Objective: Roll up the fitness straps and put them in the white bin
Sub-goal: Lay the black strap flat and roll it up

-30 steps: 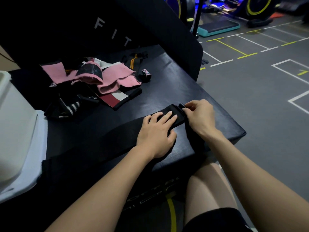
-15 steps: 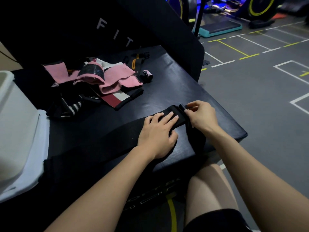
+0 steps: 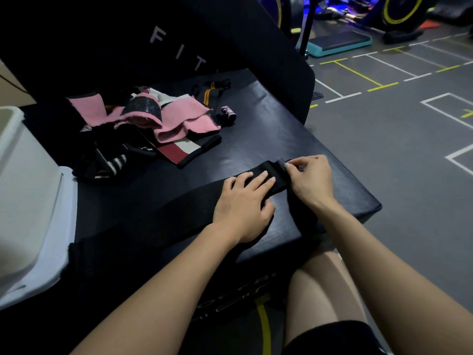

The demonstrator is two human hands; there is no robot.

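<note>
Since the earlier frame, the right hand [image 3: 308, 181] has curled the first turn at the end of the black strap [image 3: 163, 216], which its fingertips pinch. Left hand [image 3: 243, 201] lies flat, fingers straight, pressing the strap onto the black padded box [image 3: 256, 139]. White bin [image 3: 23, 190] stands well apart at left. Risk: uneven fingertip pressure may skew the roll; slack lets it unwind.

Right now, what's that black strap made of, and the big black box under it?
Strap: looks like soft woven cloth, matte; it bends and folds where the right hand pinches its end. Box: probably padded vinyl or leather-like cover, smooth, slightly shiny with faint light glare.
</note>
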